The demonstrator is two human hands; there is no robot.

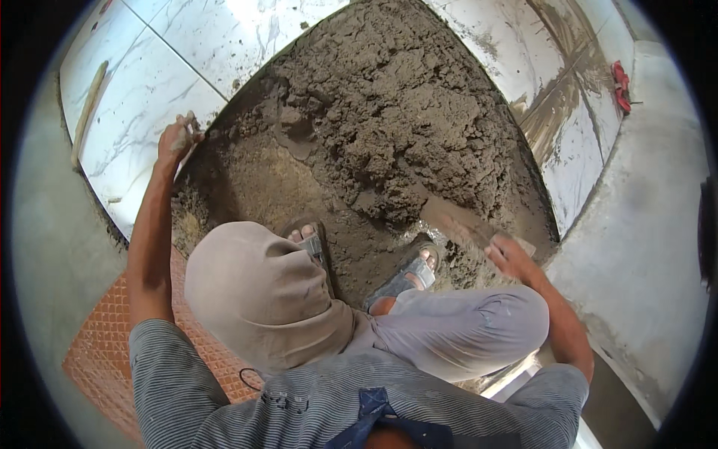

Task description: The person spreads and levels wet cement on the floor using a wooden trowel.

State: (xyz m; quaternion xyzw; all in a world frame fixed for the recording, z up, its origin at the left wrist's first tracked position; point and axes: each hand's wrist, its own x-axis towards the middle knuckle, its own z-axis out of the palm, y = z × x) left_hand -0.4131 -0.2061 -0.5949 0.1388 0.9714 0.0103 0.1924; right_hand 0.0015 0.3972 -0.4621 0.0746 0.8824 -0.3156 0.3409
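Note:
Wet grey-brown mortar [396, 112] lies in a rough heap between two areas of laid tile, thinner toward my feet. My right hand [508, 258] is closed on a mud-coated trowel [456, 221], its flat blade reaching left into the lower right part of the heap. At the left edge of the mortar, beside the white marbled tile [127, 90], my left hand [179, 138] has its fingers curled; what they grip, if anything, is too small to make out. My sandalled feet [419, 269] are on the mortar-covered ground below me.
A wooden stick [88, 112] lies on the left tile. Mud-smeared white tiles [535, 67] border the right, with a red object [621, 88] beside a concrete ledge [636, 247]. An orange patterned tile [112, 344] is at lower left, next to grey concrete [60, 247].

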